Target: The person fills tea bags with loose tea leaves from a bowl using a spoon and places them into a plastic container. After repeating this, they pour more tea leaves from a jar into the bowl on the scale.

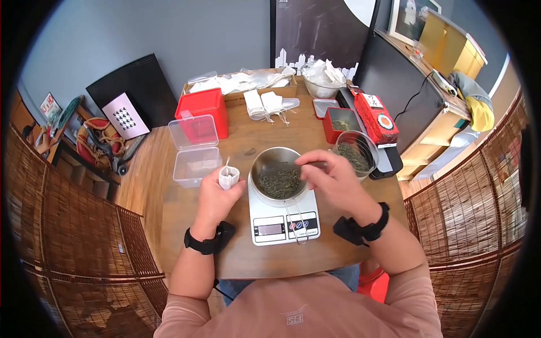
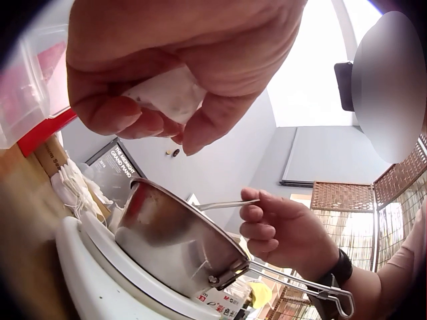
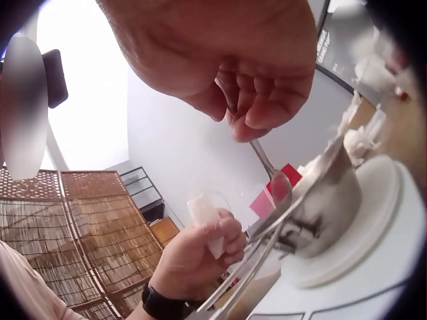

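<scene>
My left hand [image 1: 216, 195] holds a small white drawstring tea bag [image 1: 229, 179] upright, left of the metal pan; its string sticks up from the top. A spoon [image 3: 280, 190] is pinched by its handle in my right hand [image 1: 336, 179], its bowl end low over the pan's rim. The round metal pan [image 2: 177, 233] has a folding wire handle [image 1: 297, 222] pointing towards me. Dark dried tea leaves [image 1: 279, 183] lie in it. Beneath the pan is a white digital kitchen scale [image 1: 260, 213], whose display I cannot read.
An open clear plastic box [image 1: 194, 163] and a red box [image 1: 204, 110] stand at left. White bags [image 1: 265, 104] lie behind the pan, before a cardboard tray [image 1: 239, 98]. A clear tub [image 1: 369, 152], a red tin [image 1: 332, 135] and a red packet [image 1: 375, 121] are at right.
</scene>
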### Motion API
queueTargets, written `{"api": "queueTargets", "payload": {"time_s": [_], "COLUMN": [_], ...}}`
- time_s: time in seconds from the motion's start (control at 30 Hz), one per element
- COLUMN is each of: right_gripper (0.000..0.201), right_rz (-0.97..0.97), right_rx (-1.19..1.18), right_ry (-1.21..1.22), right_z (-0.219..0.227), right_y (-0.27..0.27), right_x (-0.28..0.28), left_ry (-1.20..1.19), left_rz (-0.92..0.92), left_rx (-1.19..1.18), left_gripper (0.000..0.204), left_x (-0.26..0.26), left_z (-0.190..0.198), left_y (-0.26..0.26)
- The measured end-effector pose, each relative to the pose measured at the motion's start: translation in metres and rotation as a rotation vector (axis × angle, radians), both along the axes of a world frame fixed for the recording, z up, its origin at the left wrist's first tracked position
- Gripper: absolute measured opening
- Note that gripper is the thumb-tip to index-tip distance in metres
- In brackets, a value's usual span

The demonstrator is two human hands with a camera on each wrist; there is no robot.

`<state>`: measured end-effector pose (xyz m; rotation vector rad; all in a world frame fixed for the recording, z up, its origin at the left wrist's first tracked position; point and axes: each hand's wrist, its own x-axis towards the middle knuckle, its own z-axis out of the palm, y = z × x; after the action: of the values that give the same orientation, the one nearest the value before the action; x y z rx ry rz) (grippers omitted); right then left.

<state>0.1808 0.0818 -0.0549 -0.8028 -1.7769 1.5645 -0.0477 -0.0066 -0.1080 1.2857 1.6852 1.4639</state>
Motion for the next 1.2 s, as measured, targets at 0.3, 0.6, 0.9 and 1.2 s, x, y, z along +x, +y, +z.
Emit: {"api": "queueTargets", "payload": {"time_s": [0.3,0.6,0.9,1.2], "right_gripper": [0.022,0.021,0.025,0.027], "right_rz": [0.17,0.097,0.104,0.049], "right_rx": [0.193,0.281,0.353,0.094], "right_ry": [-0.249,-0.314,-0.108,-0.076], "right_z": [0.027,0.015,-0.006,-0.014], "right_y": [0.002,0.016,0.007,0.001], "right_x": [0.045,0.041,0.048,0.05], "left_ry": [-0.037,-0.013,0.071,0.029], "left_rz": [0.028,-0.002,0.145,0.193], "left_rx": [0.015,-0.035,0.038,0.068], "left_gripper": [0.008,0.009,0.013,0.015], "left_x": [-0.005,-0.002,0.011,-0.002], "left_z": [-0.002,-0.003,-0.006,-0.019], "left_y": [-0.002,-0.001,-0.012,-0.004]}}
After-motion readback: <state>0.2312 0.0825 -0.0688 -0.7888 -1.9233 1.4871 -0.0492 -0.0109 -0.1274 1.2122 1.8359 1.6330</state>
